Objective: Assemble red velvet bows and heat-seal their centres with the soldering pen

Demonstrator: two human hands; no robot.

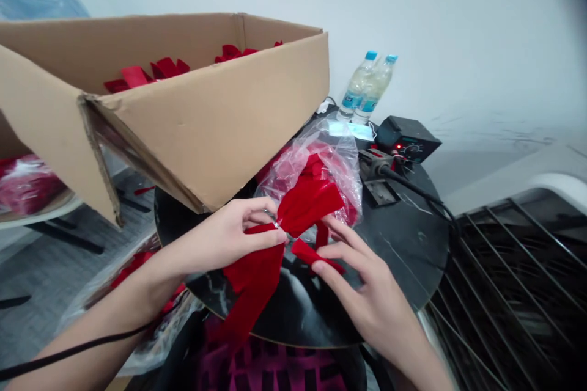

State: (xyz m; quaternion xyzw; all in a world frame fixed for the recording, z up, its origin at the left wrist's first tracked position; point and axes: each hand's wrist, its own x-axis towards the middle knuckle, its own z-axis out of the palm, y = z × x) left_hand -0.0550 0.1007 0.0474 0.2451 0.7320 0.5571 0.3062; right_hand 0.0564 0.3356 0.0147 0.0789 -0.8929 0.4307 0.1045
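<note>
The left hand (224,238) is pinching right at the gathered waist of a red cloth bow (309,208), thumb and fingertips pressed together on a tiny glint of metal, too small to call from here! The right hand (362,284) comes in from the near right, fingers spread, tips on a short red tail (312,255) of that same bow, no clear pinch there. A longer red length (252,287) hangs toward the near side over the round black tabletop (403,244). Just behind the hands, a clear plastic bag (321,162) sits open at the far side, more red cloth bunched inside. Up on the left, a cardboard box (192,128) leans in, with plenty of red pieces (165,67) left in it, and another bag of red (27,184) waits off to the left. So one piece is in hand, with a good stock left. Farther right, a black control unit (407,138) with a dial stands by two water bottles (369,87), and a wire rack (509,293) fills the right side
</note>
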